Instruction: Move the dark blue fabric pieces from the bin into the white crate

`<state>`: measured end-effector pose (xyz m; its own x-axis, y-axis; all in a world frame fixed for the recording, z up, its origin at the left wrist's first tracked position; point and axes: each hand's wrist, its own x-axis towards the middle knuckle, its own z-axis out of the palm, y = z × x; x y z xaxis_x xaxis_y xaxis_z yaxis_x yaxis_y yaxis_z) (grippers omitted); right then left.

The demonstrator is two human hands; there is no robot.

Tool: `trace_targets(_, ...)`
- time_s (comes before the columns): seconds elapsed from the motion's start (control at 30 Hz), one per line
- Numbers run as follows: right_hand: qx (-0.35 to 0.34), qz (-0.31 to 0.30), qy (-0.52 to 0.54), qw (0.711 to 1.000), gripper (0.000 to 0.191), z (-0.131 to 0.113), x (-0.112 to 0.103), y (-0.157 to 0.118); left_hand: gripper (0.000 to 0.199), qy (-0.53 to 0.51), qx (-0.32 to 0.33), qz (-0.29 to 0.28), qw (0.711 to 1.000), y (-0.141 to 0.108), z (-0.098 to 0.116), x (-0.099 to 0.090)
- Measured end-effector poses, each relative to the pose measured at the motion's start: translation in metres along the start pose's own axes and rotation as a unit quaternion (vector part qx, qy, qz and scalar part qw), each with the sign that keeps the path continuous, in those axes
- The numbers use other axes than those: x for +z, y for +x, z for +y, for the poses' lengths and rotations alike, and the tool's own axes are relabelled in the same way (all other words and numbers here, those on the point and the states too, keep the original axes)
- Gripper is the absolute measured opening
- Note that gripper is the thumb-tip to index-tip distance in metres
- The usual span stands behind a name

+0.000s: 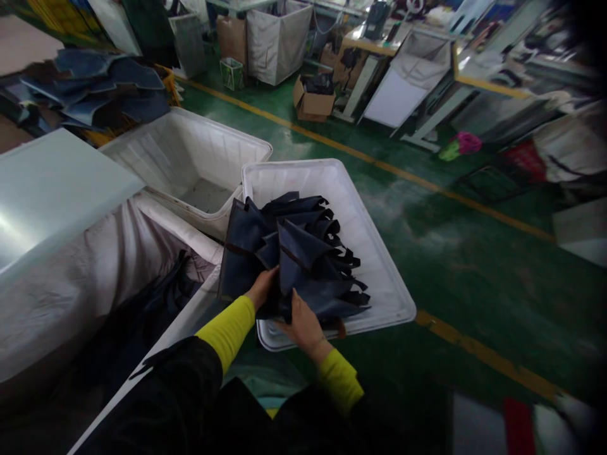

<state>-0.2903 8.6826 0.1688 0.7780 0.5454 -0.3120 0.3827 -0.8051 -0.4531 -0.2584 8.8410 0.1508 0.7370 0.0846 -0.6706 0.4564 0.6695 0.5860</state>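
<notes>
A stack of dark blue fabric pieces [308, 253] with jagged, notched edges lies fanned out over a white plastic bin [374, 253]. At the near side of the stack, my left hand [263, 287] is closed on its edge, the fingertips hidden behind the cloth. Just to the right, my right hand [306, 325] grips the lower edge, thumb on top and fingers underneath. Part of the stack overhangs the bin's left rim.
A second white bin [203, 139] stands behind to the left. Left of me is a cloth-lined cart [109, 265] with dark fabric inside, beside a pale tabletop [57, 189]. Denim pieces [99, 82] are piled beyond. Worktables and a cardboard box [313, 101] line the far side.
</notes>
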Motion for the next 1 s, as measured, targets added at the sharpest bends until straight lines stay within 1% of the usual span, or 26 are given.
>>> trace_targets(0.07,0.051,0.045,-0.015,0.998,0.096,-0.007,0.009,0.011,0.044,0.013,0.004,-0.005,1.000,0.000,0.000,0.001)
trace_targets(0.13,0.069,0.048,-0.011,0.996,0.084,-0.003,0.005,0.022,0.045,0.030,0.019,-0.015,0.999,-0.001,0.000,0.002)
trace_targets(0.17,0.071,0.043,0.003,0.997,0.075,0.005,-0.002,0.028,0.044,0.038,0.028,-0.022,0.999,-0.001,0.001,0.001)
trace_targets(0.23,0.072,0.061,0.048,0.994,0.059,0.029,-0.029,0.038,0.045,0.048,0.049,-0.027,0.997,-0.004,0.005,-0.004)
trace_targets(0.27,0.079,0.093,0.068,0.990,0.051,0.044,-0.048,0.043,0.048,0.072,0.068,-0.014,0.995,-0.006,0.007,-0.008)
trace_targets(0.3,0.084,0.141,0.071,0.984,0.045,0.059,-0.072,0.047,0.050,0.125,0.099,0.011,0.987,-0.009,0.010,-0.012)
trace_targets(0.33,0.092,0.185,0.057,0.977,0.042,0.072,-0.100,0.052,0.053,0.210,0.142,0.042,0.966,-0.013,0.013,-0.018)
trace_targets(0.37,0.106,0.222,0.036,0.969,0.041,0.083,-0.132,0.056,0.054,0.321,0.189,0.075,0.925,-0.018,0.016,-0.023)
trace_targets(0.4,0.118,0.249,0.005,0.961,0.038,0.090,-0.165,0.060,0.053,0.438,0.227,0.102,0.864,-0.022,0.019,-0.028)
trace_targets(0.43,0.120,0.281,-0.030,0.952,0.037,0.093,-0.199,0.064,0.051,0.541,0.248,0.120,0.794,-0.027,0.022,-0.033)
trace_targets(0.47,0.104,0.321,-0.066,0.939,0.035,0.092,-0.232,0.066,0.049,0.617,0.252,0.128,0.735,-0.031,0.024,-0.036)
trace_targets(0.5,0.075,0.349,-0.104,0.928,0.035,0.087,-0.263,0.068,0.048,0.668,0.244,0.130,0.691,-0.035,0.025,-0.038)
trace_targets(0.57,0.029,0.397,-0.179,0.900,0.036,0.066,-0.313,0.071,0.049,0.725,0.233,0.127,0.636,-0.039,0.026,-0.038)
trace_targets(0.6,0.005,0.408,-0.215,0.888,0.037,0.053,-0.329,0.073,0.049,0.744,0.241,0.119,0.612,-0.040,0.025,-0.037)
trace_targets(0.63,-0.018,0.412,-0.241,0.878,0.039,0.040,-0.340,0.077,0.050,0.762,0.252,0.108,0.587,-0.040,0.024,-0.035)
trace_targets(0.67,-0.034,0.411,-0.260,0.873,0.040,0.029,-0.343,0.082,0.052,0.776,0.262,0.095,0.566,-0.040,0.023,-0.032)
trace_targets(0.7,-0.046,0.399,-0.266,0.876,0.041,0.019,-0.340,0.090,0.053,0.785,0.269,0.085,0.552,-0.039,0.022,-0.030)
trace_targets(0.73,-0.057,0.376,-0.260,0.888,0.044,0.013,-0.329,0.098,0.054,0.789,0.271,0.077,0.546,-0.038,0.021,-0.029)
trace_targets(0.77,-0.064,0.344,-0.239,0.906,0.047,0.009,-0.312,0.107,0.054,0.789,0.270,0.075,0.547,-0.037,0.020,-0.028)
trace_targets(0.8,-0.071,0.296,-0.201,0.931,0.053,0.009,-0.290,0.115,0.052,0.787,0.268,0.077,0.550,-0.036,0.019,-0.028)
trace_targets(0.83,-0.079,0.244,-0.148,0.955,0.064,0.011,-0.261,0.121,0.050,0.783,0.267,0.082,0.555,-0.035,0.019,-0.028)
trace_targets(0.87,-0.046,0.201,-0.071,0.976,0.065,0.014,-0.229,0.125,0.047,0.780,0.266,0.088,0.559,-0.034,0.019,-0.029)
trace_targets(0.9,0.017,0.128,0.036,0.991,0.056,0.019,-0.194,0.126,0.044,0.778,0.266,0.094,0.562,-0.034,0.019,-0.029)
trace_targets(0.93,0.132,0.033,0.173,0.976,0.047,0.023,-0.158,0.125,0.042,0.777,0.266,0.096,0.563,-0.035,0.020,-0.029)
trace_targets(0.97,0.188,-0.022,0.227,0.955,0.046,0.025,-0.122,0.122,0.039,0.776,0.267,0.097,0.564,-0.036,0.021,-0.030)
trace_targets(1.0,0.225,-0.056,0.268,0.935,0.046,0.026,-0.088,0.118,0.037,0.776,0.268,0.095,0.563,-0.038,0.023,-0.031)
